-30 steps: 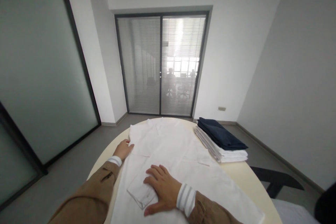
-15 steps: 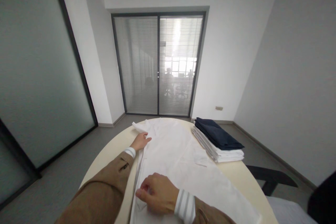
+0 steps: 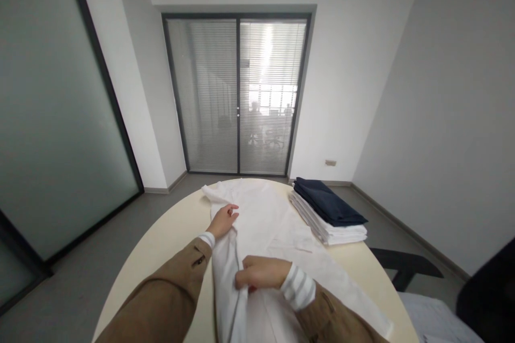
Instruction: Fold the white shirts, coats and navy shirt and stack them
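A long white garment (image 3: 261, 214) lies spread over the table, a pocket visible on its right part. My left hand (image 3: 225, 220) is closed on the garment's left edge toward the far end, thumb and fingers pinching the cloth. Nearer to me, my right hand (image 3: 261, 273) grips the same edge, its fingers closed around the fabric. Between the hands and below them, the left side is lifted and turned inward in a loose fold. Part of the cloth under my right hand is hidden.
The round cream table (image 3: 161, 257) carries a stack of folded white cloth (image 3: 333, 233) with a folded navy cloth (image 3: 330, 201) on top, at the far right. Beyond the right edge are a black chair armrest (image 3: 406, 265) and some pale fabric (image 3: 438, 316).
Both hands have moved right, bringing the garment's left edge inward. My right hand has taken hold of that edge, and a fold has formed along the left side.
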The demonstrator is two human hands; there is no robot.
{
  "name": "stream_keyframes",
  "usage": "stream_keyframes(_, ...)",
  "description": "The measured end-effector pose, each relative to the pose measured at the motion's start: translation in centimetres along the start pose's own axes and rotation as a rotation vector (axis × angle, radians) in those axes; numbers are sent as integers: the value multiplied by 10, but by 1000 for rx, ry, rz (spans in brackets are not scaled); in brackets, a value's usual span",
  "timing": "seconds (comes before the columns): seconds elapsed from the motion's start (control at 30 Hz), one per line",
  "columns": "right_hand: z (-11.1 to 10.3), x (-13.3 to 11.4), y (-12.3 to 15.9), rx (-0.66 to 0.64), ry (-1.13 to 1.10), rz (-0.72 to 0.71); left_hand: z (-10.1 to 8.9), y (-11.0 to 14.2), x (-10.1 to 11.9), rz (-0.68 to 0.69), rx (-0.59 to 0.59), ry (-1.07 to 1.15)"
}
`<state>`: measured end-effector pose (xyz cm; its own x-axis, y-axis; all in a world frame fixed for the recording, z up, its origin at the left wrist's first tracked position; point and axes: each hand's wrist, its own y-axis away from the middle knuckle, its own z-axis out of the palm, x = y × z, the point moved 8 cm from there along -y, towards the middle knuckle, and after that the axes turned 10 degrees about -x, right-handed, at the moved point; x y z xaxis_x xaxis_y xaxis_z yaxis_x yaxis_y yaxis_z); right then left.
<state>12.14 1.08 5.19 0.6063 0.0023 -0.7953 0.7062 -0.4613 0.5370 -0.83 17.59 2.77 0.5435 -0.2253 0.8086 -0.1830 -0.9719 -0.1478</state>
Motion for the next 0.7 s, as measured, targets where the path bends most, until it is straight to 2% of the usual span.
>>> stream_keyframes(0.17,-3,34,-8,-190,-271,-21,19,-2,12,85,-69,-53)
stream_keyframes(0.27,-7,42,-7,-211,-317,-37,34,4,11,99,-105,-128)
stream_keyframes(0.43,-14,62,-5,-266,-170,127,40,22,6,88,-29,-269)
stream_keyframes(0.53,-16,66,-6,-280,-106,143,42,29,2,15,-26,-430)
stream_keyframes(0.63,-8,64,-4,-326,-27,136,43,34,5,-10,-64,-596)
stream_keyframes(0.7,2,62,0,-375,54,157,37,39,11,15,-54,-622)
